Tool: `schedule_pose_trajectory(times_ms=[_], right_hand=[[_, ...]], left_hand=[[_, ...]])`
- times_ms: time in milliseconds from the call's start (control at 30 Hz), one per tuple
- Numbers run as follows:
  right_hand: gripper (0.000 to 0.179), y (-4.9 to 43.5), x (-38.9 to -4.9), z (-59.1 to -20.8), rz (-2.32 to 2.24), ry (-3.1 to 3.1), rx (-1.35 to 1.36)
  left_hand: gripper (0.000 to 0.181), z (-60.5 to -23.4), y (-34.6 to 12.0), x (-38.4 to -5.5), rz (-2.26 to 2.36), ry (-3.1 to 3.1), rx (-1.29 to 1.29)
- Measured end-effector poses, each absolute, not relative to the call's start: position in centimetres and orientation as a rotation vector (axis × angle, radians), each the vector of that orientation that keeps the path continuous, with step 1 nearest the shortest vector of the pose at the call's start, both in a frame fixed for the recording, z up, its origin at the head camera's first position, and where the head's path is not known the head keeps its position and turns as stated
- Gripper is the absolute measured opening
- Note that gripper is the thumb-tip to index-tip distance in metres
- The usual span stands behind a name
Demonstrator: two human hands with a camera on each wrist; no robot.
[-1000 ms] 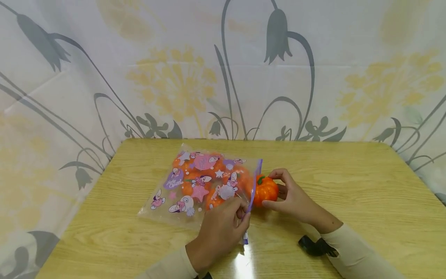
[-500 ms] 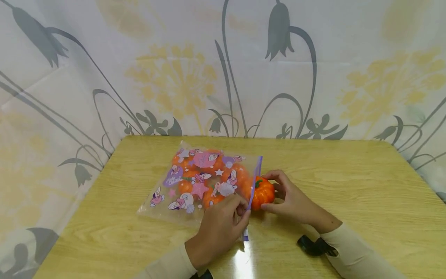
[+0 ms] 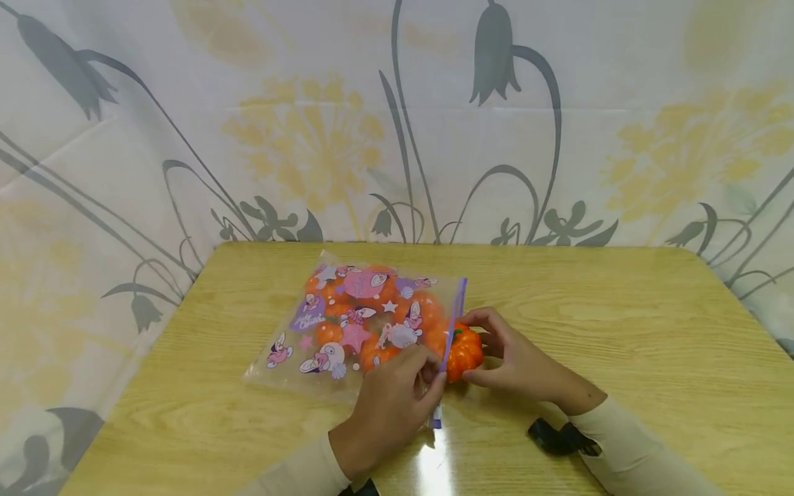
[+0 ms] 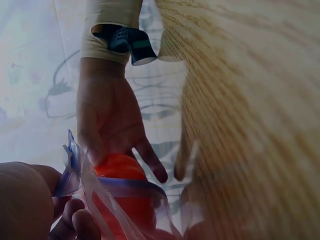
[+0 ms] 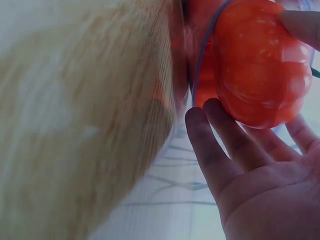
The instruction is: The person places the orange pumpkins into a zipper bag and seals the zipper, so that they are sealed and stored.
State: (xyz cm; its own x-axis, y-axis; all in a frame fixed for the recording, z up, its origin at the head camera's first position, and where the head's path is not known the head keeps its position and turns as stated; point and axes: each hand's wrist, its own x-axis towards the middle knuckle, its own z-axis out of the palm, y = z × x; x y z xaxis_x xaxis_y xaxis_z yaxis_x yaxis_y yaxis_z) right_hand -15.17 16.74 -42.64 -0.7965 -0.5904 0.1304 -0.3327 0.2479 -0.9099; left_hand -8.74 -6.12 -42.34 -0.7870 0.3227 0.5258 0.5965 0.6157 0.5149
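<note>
A clear zip bag (image 3: 356, 337) with pink and purple cartoon prints lies on the table, several orange pumpkins showing through it. My left hand (image 3: 397, 406) pinches the near side of its purple-edged mouth; the left wrist view shows the bag's rim (image 4: 132, 183) held apart there. At the mouth is a small orange toy pumpkin (image 3: 466, 353) with a green stem, partly behind the purple edge. My right hand (image 3: 517, 362) holds it from the right, thumb on the near side and fingers on the far side. In the right wrist view the pumpkin (image 5: 262, 65) sits between thumb and fingers, within the bag's opening.
The wood-grain table (image 3: 620, 310) backs onto a flower-printed curtain (image 3: 577, 138). A black strap device (image 3: 561, 437) is worn at the right wrist, by the cream sleeve (image 3: 633, 448). Light glares off the table near the front.
My right hand has moved the pumpkin slightly left and toward me, deeper into the bag's mouth. The left hand keeps its pinch on the edge in much the same place.
</note>
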Motion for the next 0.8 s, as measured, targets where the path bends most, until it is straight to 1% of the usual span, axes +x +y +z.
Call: schedule_pose_trajectory(times_ms=[300, 467, 800], right_hand=[[0.066, 16.54, -14.98, -42.91, -1.529, 2.190, -0.934], [0.070, 16.45, -14.83, -43.24, -1.509, 2.181, -0.926], [0.068, 15.86, -14.54, -43.40, -1.561, 2.218, -0.851]], left_hand=[[0.011, -42.41, -6.18, -8.57, -1.040, -2.464, -0.757], [0.008, -42.31, -6.07, -8.42, -1.066, -2.490, -0.762], [0.009, -42.12, -5.85, -8.35, -1.044, -2.499, -0.757]])
